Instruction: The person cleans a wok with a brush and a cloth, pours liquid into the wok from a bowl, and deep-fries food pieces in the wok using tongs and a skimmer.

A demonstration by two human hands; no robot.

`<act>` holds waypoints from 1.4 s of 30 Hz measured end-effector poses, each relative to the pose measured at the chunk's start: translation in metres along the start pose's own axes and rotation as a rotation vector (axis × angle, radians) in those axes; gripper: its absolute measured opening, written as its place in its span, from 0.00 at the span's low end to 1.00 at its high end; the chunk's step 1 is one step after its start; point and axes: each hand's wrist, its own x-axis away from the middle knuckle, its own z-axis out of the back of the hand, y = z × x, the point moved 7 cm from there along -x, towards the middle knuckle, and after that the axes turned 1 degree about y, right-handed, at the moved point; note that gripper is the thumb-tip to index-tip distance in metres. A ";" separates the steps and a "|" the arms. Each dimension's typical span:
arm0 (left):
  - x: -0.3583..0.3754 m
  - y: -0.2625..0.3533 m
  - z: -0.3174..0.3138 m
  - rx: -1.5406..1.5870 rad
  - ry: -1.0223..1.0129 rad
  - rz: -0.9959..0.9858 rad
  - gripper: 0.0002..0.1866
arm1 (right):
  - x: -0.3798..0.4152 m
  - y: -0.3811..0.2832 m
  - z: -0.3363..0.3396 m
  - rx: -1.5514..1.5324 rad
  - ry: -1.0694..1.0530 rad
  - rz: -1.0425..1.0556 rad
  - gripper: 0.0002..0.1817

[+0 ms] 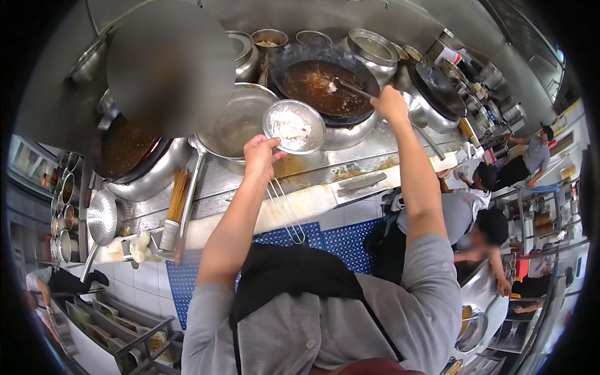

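Table: steel cooking counter (pixel 387 142), running across under the woks and pots.
Co-worker: person in a dark cap (pixel 490 228), to the right, bent over a lower work surface.
Central wok: dark wok (pixel 369 75), set in the table and filled with brown liquid (pixel 305 80).
Left wok: second dark wok (pixel 155 167), also with brown liquid.
Basin: wide metal basin (pixel 240 119), between the two woks, behind the bowl.
Ladle: long-handled utensil (pixel 356 90), its lower end at the liquid in the central wok, beside a whitish lump.
Skimmer: perforated metal skimmer (pixel 104 217), at the table's left end.
Bowl: small metal bowl (pixel 318 136) holding white powdery stuff, raised between the basin and the central wok, its open side showing.
Sticks: upright bundle of thin sticks (pixel 179 192), near the left wok.
Right grip: right hand (pixel 391 104), fingers wrapped round the handle of the long-handled utensil.
Left grip: left hand (pixel 259 155), clamped on the near rim of the small metal bowl.
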 end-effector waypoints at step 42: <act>-0.011 0.017 -0.002 0.066 -0.033 -0.292 0.13 | 0.159 -0.090 0.118 0.124 0.076 0.601 0.12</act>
